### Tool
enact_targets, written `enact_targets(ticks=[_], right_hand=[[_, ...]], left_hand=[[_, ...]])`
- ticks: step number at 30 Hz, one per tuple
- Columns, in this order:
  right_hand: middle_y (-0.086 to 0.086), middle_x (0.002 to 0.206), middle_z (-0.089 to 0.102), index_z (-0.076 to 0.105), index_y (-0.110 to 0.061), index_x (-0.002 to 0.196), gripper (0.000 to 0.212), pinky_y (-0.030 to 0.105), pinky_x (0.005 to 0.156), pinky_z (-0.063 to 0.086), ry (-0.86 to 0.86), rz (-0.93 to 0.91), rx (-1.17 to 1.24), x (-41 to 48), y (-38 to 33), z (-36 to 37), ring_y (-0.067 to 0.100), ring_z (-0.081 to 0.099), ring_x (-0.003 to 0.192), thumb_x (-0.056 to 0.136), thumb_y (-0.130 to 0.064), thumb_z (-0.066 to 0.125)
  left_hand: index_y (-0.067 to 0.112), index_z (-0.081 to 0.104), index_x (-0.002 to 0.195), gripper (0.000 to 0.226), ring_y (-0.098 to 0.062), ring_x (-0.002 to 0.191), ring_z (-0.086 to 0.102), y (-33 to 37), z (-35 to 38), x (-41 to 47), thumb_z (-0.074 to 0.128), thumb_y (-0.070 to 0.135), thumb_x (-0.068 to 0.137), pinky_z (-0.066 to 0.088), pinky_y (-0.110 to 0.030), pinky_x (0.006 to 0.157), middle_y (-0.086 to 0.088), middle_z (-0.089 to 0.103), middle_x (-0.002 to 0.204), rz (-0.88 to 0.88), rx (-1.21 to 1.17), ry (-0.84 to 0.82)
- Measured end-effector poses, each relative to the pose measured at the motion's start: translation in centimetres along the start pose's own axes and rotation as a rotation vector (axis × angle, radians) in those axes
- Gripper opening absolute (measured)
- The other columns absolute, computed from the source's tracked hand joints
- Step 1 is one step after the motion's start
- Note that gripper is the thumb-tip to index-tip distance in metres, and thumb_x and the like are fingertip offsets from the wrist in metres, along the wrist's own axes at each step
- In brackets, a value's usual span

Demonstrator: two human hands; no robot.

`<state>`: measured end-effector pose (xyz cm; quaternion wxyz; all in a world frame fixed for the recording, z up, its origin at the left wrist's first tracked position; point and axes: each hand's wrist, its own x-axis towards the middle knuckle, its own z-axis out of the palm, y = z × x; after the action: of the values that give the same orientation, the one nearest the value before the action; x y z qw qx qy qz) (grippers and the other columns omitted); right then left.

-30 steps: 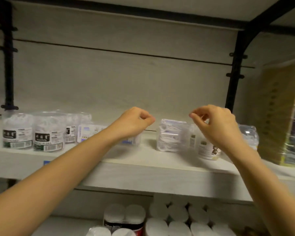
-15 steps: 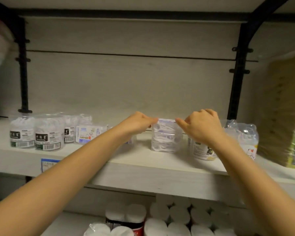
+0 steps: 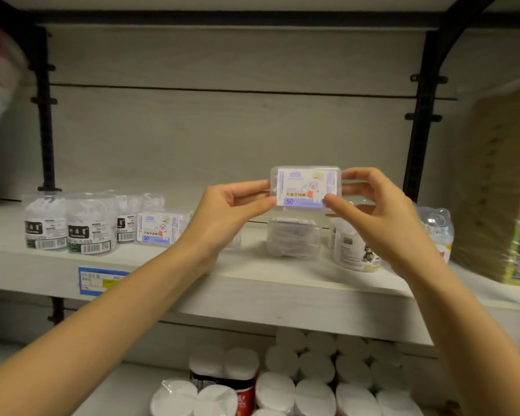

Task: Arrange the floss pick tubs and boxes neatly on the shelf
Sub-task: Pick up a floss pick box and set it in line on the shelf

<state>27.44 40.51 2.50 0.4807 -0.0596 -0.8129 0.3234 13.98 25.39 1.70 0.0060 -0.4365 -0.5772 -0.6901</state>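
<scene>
A small clear floss pick box (image 3: 305, 187) with a purple and white label is held in the air above the shelf (image 3: 252, 292), label turned towards the viewer. Its left end is pinched by the fingers (image 3: 252, 187) of the left hand (image 3: 222, 211), its right end by the fingers (image 3: 357, 175) of the right hand (image 3: 373, 217). Directly below the fingers, a stack of clear boxes (image 3: 293, 238) is seen on the shelf. Well left of the fingers, round tubs (image 3: 90, 223) and a labelled box (image 3: 159, 228) are lined up. Below the right fingers a white tub (image 3: 354, 250) is partly hidden.
</scene>
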Motion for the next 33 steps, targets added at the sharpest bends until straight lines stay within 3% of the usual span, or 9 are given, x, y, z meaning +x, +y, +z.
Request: enact_targets(ticks=[4, 9, 12, 14, 20, 24, 26, 29, 33], right_hand=[[-0.014, 0.100, 0.065, 0.050, -0.033, 0.110, 0.034, 0.011, 0.052, 0.046, -0.099, -0.014, 0.037, -1.3, 0.2, -0.2, 0.005, 0.068, 0.074, 0.081, -0.031, 0.066], [-0.010, 0.100, 0.066, 0.051, -0.033, 0.110, 0.034, 0.017, 0.061, 0.047, -0.105, -0.015, 0.067, -1.1, -0.2, 0.3, 0.012, 0.070, 0.076, 0.079, -0.032, 0.067], [-0.008, 0.099, 0.066, 0.052, -0.031, 0.109, 0.036, 0.035, 0.075, 0.054, -0.114, -0.024, 0.080, -0.7, -0.7, 1.4, 0.019, 0.070, 0.078, 0.077, -0.033, 0.069], [-0.009, 0.098, 0.065, 0.051, -0.032, 0.107, 0.036, 0.038, 0.077, 0.054, -0.139, -0.043, 0.084, -0.4, -1.3, 2.6, 0.015, 0.070, 0.075, 0.077, -0.033, 0.069], [-0.007, 0.100, 0.062, 0.047, -0.029, 0.108, 0.036, 0.032, 0.056, 0.049, -0.216, -0.020, 0.062, -0.1, -2.9, 7.7, 0.009, 0.069, 0.072, 0.080, -0.030, 0.068], [-0.003, 0.101, 0.062, 0.046, -0.024, 0.111, 0.038, 0.027, 0.063, 0.045, -0.256, 0.026, -0.038, 0.1, -3.0, 10.7, 0.016, 0.069, 0.077, 0.080, -0.026, 0.068], [-0.005, 0.100, 0.061, 0.045, -0.023, 0.112, 0.039, 0.030, 0.070, 0.051, -0.282, 0.061, -0.129, 0.1, -3.1, 11.7, 0.018, 0.068, 0.082, 0.081, -0.026, 0.067], [-0.007, 0.099, 0.059, 0.044, -0.023, 0.112, 0.038, 0.024, 0.069, 0.048, -0.315, 0.100, -0.247, -0.3, -3.3, 12.5, 0.016, 0.066, 0.081, 0.082, -0.027, 0.067], [-0.009, 0.097, 0.061, 0.049, -0.021, 0.112, 0.037, 0.033, 0.081, 0.050, -0.295, 0.146, -0.375, -0.5, -3.4, 12.7, 0.015, 0.066, 0.084, 0.080, -0.028, 0.068]], left_hand=[[0.005, 0.062, 0.119, 0.040, 0.000, 0.094, 0.067, -0.2, -0.6, -1.4, 0.067, 0.002, 0.079, 0.050, -0.007, 0.077, -0.002, 0.070, 0.107, 0.025, -0.010, -0.034], [0.009, 0.065, 0.110, 0.031, 0.001, 0.084, 0.068, 0.9, -1.5, -1.6, 0.066, 0.001, 0.080, 0.051, -0.009, 0.073, 0.003, 0.072, 0.096, 0.052, 0.060, -0.065], [0.016, 0.067, 0.102, 0.019, -0.009, 0.091, 0.067, 1.7, -3.2, -1.2, 0.065, 0.011, 0.083, 0.050, -0.024, 0.087, -0.001, 0.072, 0.099, 0.064, 0.216, -0.089], [0.020, 0.068, 0.096, 0.012, -0.008, 0.090, 0.064, 2.2, -4.8, -0.7, 0.064, 0.017, 0.085, 0.048, -0.027, 0.089, 0.000, 0.072, 0.098, 0.107, 0.360, -0.063], [0.016, 0.067, 0.104, 0.019, 0.006, 0.074, 0.060, 2.2, -9.9, 0.2, 0.063, 0.016, 0.085, 0.040, -0.001, 0.068, 0.002, 0.071, 0.093, 0.243, 0.742, -0.069], [0.016, 0.070, 0.100, 0.018, -0.004, 0.080, 0.061, 1.1, -12.4, 0.8, 0.064, 0.021, 0.084, 0.034, 0.004, 0.067, 0.003, 0.072, 0.094, 0.267, 0.925, -0.150], [0.016, 0.070, 0.102, 0.020, -0.007, 0.086, 0.061, 0.3, -12.9, 1.3, 0.063, 0.023, 0.085, 0.035, -0.001, 0.068, 0.003, 0.072, 0.098, 0.278, 1.011, -0.198], [0.019, 0.070, 0.105, 0.022, -0.014, 0.100, 0.061, -0.9, -13.1, 1.6, 0.059, 0.027, 0.087, 0.038, -0.022, 0.082, 0.004, 0.072, 0.104, 0.337, 1.124, -0.265], [0.025, 0.063, 0.114, 0.028, -0.015, 0.109, 0.049, -2.1, -12.9, 1.8, 0.049, 0.035, 0.093, 0.024, -0.025, 0.085, 0.008, 0.065, 0.116, 0.487, 1.270, -0.284]])
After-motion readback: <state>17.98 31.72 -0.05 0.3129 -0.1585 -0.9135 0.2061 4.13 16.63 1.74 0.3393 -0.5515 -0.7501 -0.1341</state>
